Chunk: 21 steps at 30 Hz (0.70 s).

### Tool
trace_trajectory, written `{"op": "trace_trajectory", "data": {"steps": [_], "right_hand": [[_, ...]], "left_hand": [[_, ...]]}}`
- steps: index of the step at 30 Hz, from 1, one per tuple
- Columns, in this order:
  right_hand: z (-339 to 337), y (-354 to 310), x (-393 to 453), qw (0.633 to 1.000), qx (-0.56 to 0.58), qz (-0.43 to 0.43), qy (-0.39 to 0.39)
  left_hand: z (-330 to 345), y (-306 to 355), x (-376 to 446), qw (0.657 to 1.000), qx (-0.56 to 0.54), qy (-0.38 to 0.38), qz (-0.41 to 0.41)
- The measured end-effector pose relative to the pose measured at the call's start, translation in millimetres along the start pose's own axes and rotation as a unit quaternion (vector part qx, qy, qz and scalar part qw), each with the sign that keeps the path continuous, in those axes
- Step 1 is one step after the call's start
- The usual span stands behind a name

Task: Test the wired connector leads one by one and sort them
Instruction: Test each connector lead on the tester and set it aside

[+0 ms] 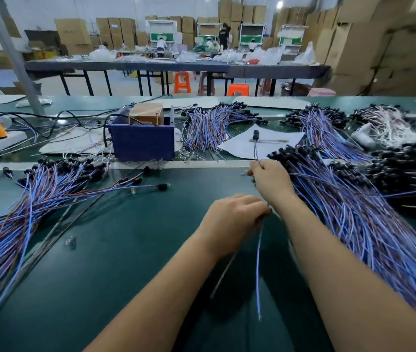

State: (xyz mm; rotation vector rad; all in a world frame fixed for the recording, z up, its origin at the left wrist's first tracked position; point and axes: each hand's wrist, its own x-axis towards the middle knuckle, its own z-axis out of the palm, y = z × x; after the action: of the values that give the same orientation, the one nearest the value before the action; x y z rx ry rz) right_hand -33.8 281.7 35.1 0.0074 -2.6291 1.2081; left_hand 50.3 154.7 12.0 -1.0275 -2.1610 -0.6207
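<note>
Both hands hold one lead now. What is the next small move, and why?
Probably carry the lead leftward to the blue tester box. The right hand pinches its upper end, with the black connector above it, the left hand grips its middle, and its tail hangs free, so it seems untested.

Both my forearms enter from bottom, converge at frame ctr. L hand knuckles up, fingers curled in a pinch; R hand farther up, fingertips pinched.
</note>
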Motion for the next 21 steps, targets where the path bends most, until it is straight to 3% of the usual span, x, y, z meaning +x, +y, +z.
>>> {"op": "trace_trajectory", "data": {"steps": [6,12,16,18,21], "right_hand": [[-72.9,36.3,-0.4,0.971,-0.225,-0.035,0.076],[-101.8,64.8,-2.7,0.936,-0.342,0.021,0.077],[-84.5,50.2,-7.5,0.925,-0.364,0.022,0.107],[-66.4,31.0,-9.6,0.93,-0.345,-0.016,0.13],[-26.3,-1.8,-13.1,0.946,-0.292,-0.084,0.11]], "left_hand": [[43.8,49.9,36.2,0.997,-0.071,-0.035,-0.005],[66.5,66.4,39.1,0.982,-0.126,-0.136,-0.041],[56.5,52.6,29.2,0.974,-0.162,-0.12,-0.102],[47.8,38.6,23.1,0.974,-0.132,-0.1,-0.155],[33.5,13.8,12.8,0.973,0.019,-0.122,-0.193]]}}
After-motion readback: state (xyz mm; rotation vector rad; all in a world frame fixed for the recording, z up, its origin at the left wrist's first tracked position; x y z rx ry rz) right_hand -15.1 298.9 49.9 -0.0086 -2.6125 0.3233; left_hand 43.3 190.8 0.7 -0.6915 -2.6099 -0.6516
